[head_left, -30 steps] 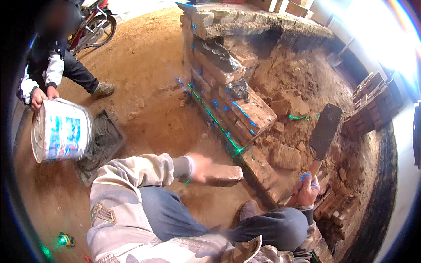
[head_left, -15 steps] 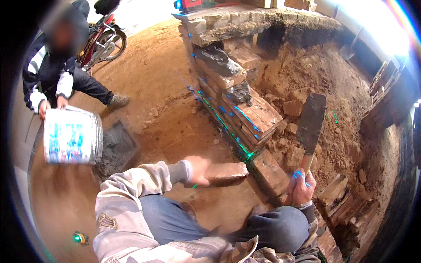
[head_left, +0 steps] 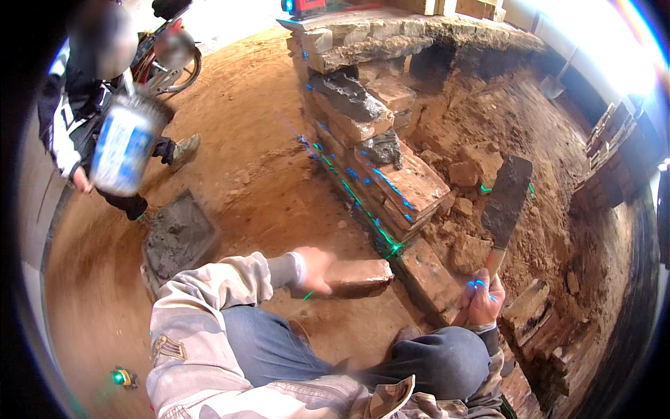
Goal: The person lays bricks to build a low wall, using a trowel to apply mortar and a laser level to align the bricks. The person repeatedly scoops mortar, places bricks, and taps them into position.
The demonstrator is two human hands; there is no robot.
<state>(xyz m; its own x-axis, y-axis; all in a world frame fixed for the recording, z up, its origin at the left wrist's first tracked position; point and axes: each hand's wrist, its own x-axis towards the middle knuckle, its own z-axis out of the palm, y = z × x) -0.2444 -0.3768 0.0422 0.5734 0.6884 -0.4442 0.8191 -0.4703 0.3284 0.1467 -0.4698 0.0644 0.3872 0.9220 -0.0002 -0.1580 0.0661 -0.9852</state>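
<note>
Beside a stepped brick wall (head_left: 422,183), a worker's left hand (head_left: 315,271) gripped one end of a reddish brick (head_left: 359,278) over the dirt floor (head_left: 258,202), its free end just beside the low course. The right hand (head_left: 483,300) was closed around the handle of a trowel (head_left: 508,202), blade up. The step appeared to be readying brick and tool; the next move likely called for a steady, level grip. The brick was a plain oblong, the blade flat and gray-smeared, the wall rough, with lumpy mortar (head_left: 382,149) on it. At left, a co-worker held a tilted bucket (head_left: 124,150).
</note>
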